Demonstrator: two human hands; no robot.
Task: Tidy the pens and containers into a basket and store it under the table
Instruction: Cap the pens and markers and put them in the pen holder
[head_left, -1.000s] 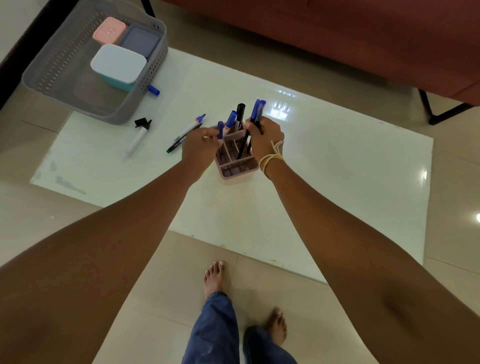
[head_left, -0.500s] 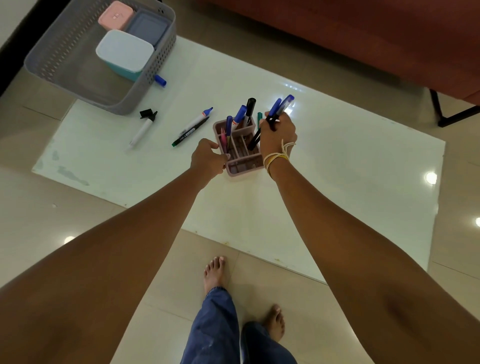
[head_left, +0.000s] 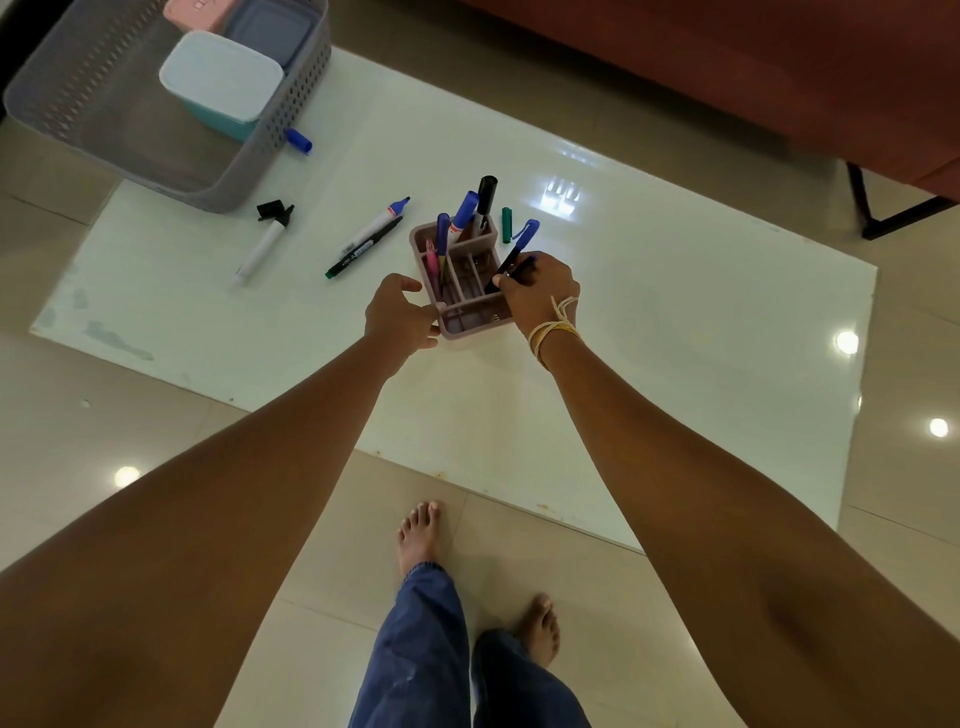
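A pink pen holder (head_left: 470, 312) with several compartments stands mid-table, with several pens upright in it. My left hand (head_left: 397, 314) grips its near left corner. My right hand (head_left: 537, 291) is at its right side, pinching a blue-capped pen (head_left: 514, 254) that slants into a compartment. Loose on the table lie a white marker (head_left: 262, 247) with its black cap (head_left: 270, 209) off, a blue-tipped marker (head_left: 376, 221), a green-tipped black marker (head_left: 363, 248), a green cap (head_left: 506, 224) and a blue cap (head_left: 298, 140). The grey basket (head_left: 260, 161) stands at the far left corner.
Inside the basket are a white-lidded teal box (head_left: 221, 80), a pink box (head_left: 200, 10) and a grey-blue lidded box (head_left: 270, 28). The white glass table (head_left: 675, 338) is low over a tiled floor. A brown sofa (head_left: 727, 67) stands behind it. My bare feet show below.
My right hand has lowered the blue-capped pen towards the holder and now holds one pen instead of a bunch. My left hand slid down to the holder's near left corner.
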